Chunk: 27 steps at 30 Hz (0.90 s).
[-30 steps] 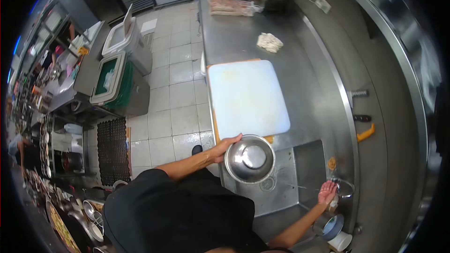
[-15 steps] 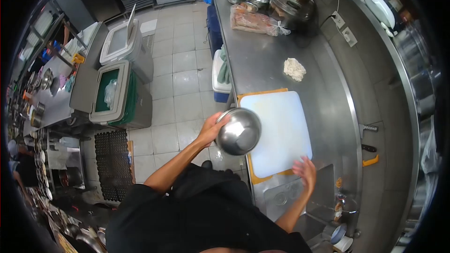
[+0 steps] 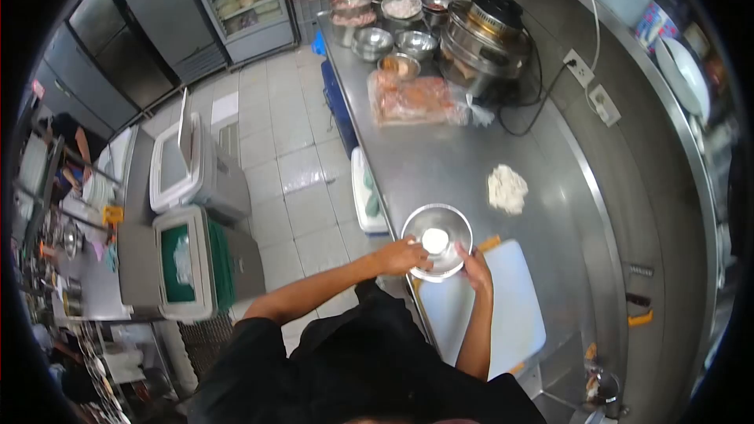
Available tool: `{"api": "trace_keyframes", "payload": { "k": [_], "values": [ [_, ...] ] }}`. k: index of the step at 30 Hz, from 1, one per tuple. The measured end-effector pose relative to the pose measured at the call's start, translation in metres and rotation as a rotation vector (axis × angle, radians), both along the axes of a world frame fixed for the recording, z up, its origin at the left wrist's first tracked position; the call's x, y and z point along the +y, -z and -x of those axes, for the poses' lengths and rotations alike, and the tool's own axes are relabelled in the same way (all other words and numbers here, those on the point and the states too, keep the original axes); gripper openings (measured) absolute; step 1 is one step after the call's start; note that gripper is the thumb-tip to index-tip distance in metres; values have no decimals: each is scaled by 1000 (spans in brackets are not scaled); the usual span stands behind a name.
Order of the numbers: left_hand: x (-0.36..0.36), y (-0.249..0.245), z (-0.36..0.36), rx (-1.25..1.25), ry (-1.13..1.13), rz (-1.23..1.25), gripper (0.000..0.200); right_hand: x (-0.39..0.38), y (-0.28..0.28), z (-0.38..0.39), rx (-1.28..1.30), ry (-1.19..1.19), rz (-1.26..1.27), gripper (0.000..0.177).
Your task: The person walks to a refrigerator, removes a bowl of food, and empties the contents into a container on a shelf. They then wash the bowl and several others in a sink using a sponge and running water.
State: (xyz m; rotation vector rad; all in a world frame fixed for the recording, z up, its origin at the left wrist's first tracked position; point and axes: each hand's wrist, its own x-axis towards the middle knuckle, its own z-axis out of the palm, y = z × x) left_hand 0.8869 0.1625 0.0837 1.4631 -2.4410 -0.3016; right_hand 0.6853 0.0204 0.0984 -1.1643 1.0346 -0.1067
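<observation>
A shiny steel mixing bowl [image 3: 459, 224] is between my hands, its opening facing up toward me. A bright white round patch [image 3: 435, 240] shows inside it. My left hand [image 3: 404, 256] grips the bowl's near left side, fingers curled at the rim. On the opposite side my right hand [image 3: 476, 268] holds the rim, thumb up along the wall. The bowl overlaps the far left corner of a white cutting board [image 3: 491, 310], which lies on the steel counter. Further along the counter rests a lump of pale dough [image 3: 507, 189].
Beyond the dough lie a bag of pink meat [image 3: 416, 102] and several steel bowls [image 3: 372, 44], beside a large steel pot [image 3: 483, 51]. Knives [image 3: 638, 299] hang on the right wall. Open bins [image 3: 192, 259] stand across the tiled aisle. Another person [image 3: 75, 137] is at the far left.
The bowl has turned from showing its outside to facing up and moved forward. My right hand has left the board's near edge and taken hold of the rim. The view has shifted.
</observation>
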Motion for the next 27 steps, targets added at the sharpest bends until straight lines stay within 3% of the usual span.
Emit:
{"api": "trace_keyframes", "payload": {
  "k": [1,4,8,9,10,11,13,15,16,18,19,21,25,27],
  "values": [
    [-2,-12,-21,38,89,-25,42,-2,1,-19,232,-33,148,68],
    [-28,-37,-79,341,120,32,34,-23,14,-45,225,-141,94,59],
    [-129,-58,-210,475,-224,290,31,-26,14,-95,87,159,109,49],
    [-159,-70,-245,516,-428,300,28,-29,23,-103,105,213,113,52],
    [-182,-111,-274,532,-507,228,27,-32,23,-111,148,235,116,53],
    [-231,-70,-335,359,-617,387,31,-34,24,-119,190,261,117,54],
    [-304,-76,-411,308,-891,201,39,-30,45,-125,223,320,182,58],
    [-359,-84,-460,75,-998,270,46,-21,64,-134,168,539,83,62],
    [-390,-78,-486,90,-968,272,46,-19,62,-144,145,616,59,58],
    [-438,-57,-527,-137,-920,11,57,1,48,-163,160,741,24,52],
    [-467,-50,-545,-123,-887,23,57,0,39,-179,182,790,40,51],
    [-496,-22,-563,-57,-828,-285,65,11,23,-208,200,928,44,45],
    [-522,-7,-589,52,-567,-519,49,29,-5,-263,110,1104,11,43],
    [-528,14,-595,130,-580,-481,43,24,-30,-303,63,1239,82,45]
  ]
}}
